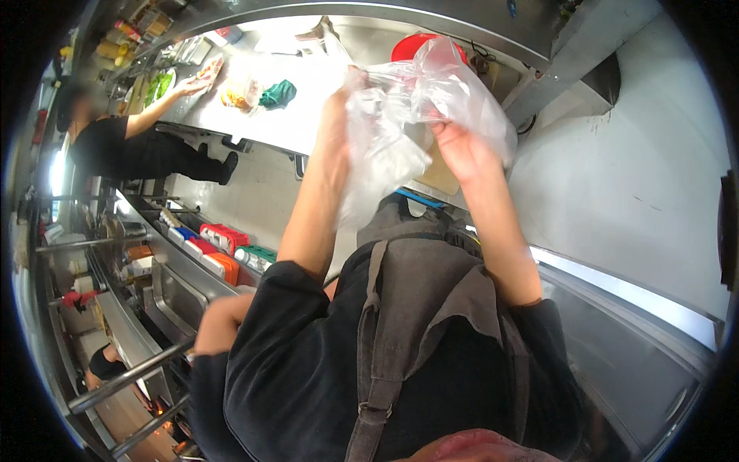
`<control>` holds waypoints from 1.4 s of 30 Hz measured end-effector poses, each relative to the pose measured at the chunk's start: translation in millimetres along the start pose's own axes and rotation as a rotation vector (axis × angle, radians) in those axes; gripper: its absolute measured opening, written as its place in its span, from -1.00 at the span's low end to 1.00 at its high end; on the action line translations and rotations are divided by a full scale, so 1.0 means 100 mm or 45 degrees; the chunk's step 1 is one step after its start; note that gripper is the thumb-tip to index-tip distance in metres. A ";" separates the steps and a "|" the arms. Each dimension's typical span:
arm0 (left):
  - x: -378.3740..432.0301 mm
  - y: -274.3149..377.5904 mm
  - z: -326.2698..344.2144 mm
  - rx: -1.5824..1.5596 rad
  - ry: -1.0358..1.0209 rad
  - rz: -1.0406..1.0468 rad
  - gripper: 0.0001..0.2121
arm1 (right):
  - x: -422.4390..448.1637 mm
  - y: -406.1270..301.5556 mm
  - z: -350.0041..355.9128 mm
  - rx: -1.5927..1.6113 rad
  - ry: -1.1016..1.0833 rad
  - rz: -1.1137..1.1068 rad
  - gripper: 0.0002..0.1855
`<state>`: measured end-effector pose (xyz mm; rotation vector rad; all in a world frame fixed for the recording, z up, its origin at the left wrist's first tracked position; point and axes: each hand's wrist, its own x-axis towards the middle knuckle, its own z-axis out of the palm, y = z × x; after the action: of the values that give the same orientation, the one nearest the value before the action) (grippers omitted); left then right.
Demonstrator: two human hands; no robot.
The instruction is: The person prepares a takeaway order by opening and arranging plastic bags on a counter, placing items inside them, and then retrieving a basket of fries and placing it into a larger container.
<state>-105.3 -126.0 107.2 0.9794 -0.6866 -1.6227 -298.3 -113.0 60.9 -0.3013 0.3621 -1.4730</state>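
Note:
Crumpled translucent plastic bags [462, 86] hang between my two hands, above the counter in front of me. My left hand [342, 101] grips the film at its left side, the fingers mostly hidden behind the plastic. With bent fingers, my right hand [462, 147] pinches the film near the middle, and a puffed part of the plastic bulges over and behind it. Whether this is one bag or more, I cannot tell. Beneath, partly covered, lies a beige cutting board [444, 170]. Behind the plastic shows a red round bowl or lid [411, 47].
Left along the steel counter [314, 124] are a green cloth [278, 94] and a clear bag of orange-yellow food [239, 95]. Farther left, a person [109, 138] holds a food pack [209, 70] near a plate of green leaves [160, 86]. Another person's arm [222, 320] is close behind my left elbow.

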 end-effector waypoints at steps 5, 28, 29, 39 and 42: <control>0.56 -0.86 -0.63 0.585 0.177 -0.211 -0.57 | 0.41 0.62 -0.97 -0.292 0.558 0.296 -0.75; 0.68 0.22 -0.95 -0.075 -0.329 0.074 -0.82 | 0.80 0.81 0.83 -1.488 -0.242 -0.296 -0.80; 0.70 0.22 -1.00 -0.055 -0.315 0.120 -0.82 | 0.81 0.80 0.78 -1.288 -0.286 -0.061 -0.78; 0.80 0.56 -1.36 0.618 -0.340 0.520 -0.89 | 0.58 0.73 0.88 -0.809 -0.017 0.072 -0.79; 0.81 0.73 -1.36 0.819 -0.314 0.709 -0.90 | 0.53 0.69 0.83 -1.051 -0.121 0.097 -0.80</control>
<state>40.7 -216.8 79.6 0.9141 -1.5611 -1.0402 -198.1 -162.7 105.5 -0.9976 0.8882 -1.1670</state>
